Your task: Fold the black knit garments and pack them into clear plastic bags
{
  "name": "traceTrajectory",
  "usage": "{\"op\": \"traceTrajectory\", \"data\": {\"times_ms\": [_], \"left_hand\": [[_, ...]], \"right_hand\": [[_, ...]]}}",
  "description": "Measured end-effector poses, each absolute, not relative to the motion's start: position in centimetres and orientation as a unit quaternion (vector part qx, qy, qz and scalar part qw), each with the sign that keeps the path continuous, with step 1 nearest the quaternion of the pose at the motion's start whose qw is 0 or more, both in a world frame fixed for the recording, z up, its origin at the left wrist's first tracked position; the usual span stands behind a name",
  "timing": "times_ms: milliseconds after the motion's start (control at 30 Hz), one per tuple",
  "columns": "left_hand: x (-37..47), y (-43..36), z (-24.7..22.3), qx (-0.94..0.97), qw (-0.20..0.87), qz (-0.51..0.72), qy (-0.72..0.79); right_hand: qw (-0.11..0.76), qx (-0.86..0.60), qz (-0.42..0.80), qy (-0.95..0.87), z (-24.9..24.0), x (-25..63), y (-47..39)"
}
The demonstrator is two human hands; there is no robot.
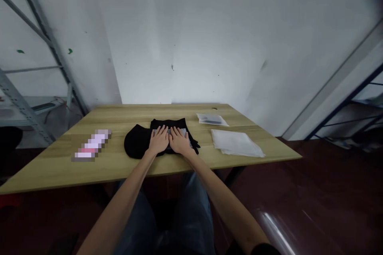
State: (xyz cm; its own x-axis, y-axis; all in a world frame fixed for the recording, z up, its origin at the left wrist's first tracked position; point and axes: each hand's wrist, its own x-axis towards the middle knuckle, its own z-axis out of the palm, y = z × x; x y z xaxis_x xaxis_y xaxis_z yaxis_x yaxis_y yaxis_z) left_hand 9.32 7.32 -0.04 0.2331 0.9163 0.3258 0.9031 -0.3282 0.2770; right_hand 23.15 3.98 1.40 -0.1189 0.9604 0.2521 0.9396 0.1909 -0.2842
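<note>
Black cloth items point(137, 141) lie on the wooden table in front of me, with a rounded part at the left and narrow, finger-like ends at the right. A flat grey piece point(183, 132) rests on the black cloth, mostly covered by my hands. My left hand point(159, 139) lies flat on it, palm down, fingers stretched out. Beside it, my right hand point(178, 140) presses flat too, its fingers extended, the thumbs close together. What the grey piece is I cannot make out.
On the wooden table point(119, 171), translucent plastic bags point(236, 143) lie to the right, with a smaller bag point(212, 119) behind them. A pixelated pinkish object point(92, 145) is at the left. A white wall point(191, 48) stands behind; metal shelving point(44, 36) is at left.
</note>
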Motion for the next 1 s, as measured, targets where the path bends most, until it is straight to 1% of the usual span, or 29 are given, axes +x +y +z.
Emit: {"op": "traceTrajectory", "data": {"times_ms": [200, 467, 567, 700, 800, 900, 1000], "left_hand": [[9.6, 8.0, 0.2, 0.778, 0.038, 0.167, 0.605], [9.4, 7.4, 0.4, 0.758, 0.034, 0.174, 0.627], [9.4, 6.8, 0.9, 0.724, 0.031, 0.194, 0.661], [8.4, 6.3, 1.6, 0.635, -0.010, 0.253, 0.730], [6.7, 6.2, 2.1, 0.627, -0.056, 0.264, 0.731], [5.3, 6.1, 2.4, 0.634, -0.071, 0.266, 0.722], [4.9, 5.9, 2.6, 0.634, -0.089, 0.271, 0.719]], "right_hand": [[0.177, -0.650, 0.074, -0.736, 1.5, 23.1, 4.9], [0.187, -0.649, 0.063, -0.734, 1.4, 23.2, 4.4], [0.202, -0.647, 0.060, -0.733, 1.6, 23.2, 4.1], [0.242, -0.671, 0.036, -0.700, 2.3, 24.0, 3.6], [0.275, -0.709, 0.014, -0.649, 3.1, 25.6, 3.2], [0.267, -0.746, 0.014, -0.610, 3.7, 27.3, 3.3], [0.264, -0.761, 0.051, -0.590, 3.9, 28.5, 3.9]]}}
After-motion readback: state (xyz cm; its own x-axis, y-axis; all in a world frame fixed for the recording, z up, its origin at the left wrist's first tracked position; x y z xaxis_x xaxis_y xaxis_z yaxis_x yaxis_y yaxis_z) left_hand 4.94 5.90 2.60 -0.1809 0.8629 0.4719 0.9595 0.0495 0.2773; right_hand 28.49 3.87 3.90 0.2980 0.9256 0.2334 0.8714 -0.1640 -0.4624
